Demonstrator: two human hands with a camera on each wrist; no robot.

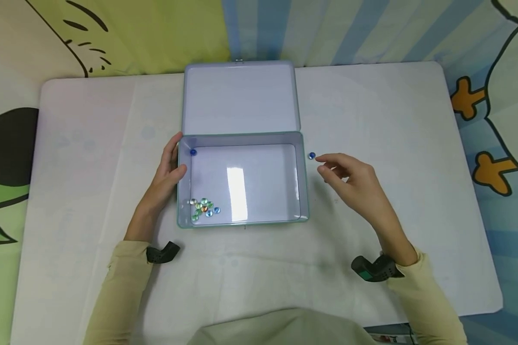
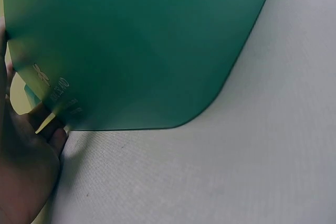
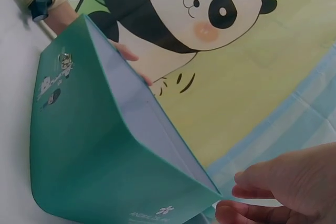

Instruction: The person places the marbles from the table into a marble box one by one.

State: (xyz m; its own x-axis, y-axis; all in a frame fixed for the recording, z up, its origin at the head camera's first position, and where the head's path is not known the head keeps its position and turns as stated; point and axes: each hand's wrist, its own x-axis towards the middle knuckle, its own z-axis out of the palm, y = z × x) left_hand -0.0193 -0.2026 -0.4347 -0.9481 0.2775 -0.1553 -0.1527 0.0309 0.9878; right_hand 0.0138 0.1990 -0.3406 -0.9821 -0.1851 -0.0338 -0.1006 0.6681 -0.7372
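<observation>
A green metal box with a pale inside stands on the table, its lid folded back. My left hand holds the box's left side, thumb at the rim and fingers along the outer wall. A blue marble is just outside the right wall; whether it touches the table I cannot tell. Just right of that marble is my right hand, its fingers loosely bent and thumb apart from the forefinger. Inside the box, one dark blue marble sits at the back left corner and several coloured marbles cluster at the front left.
A white cloth covers the table. Behind it hangs a curtain with cartoon animals and stripes. Each wrist carries a black camera, the right camera and the left camera.
</observation>
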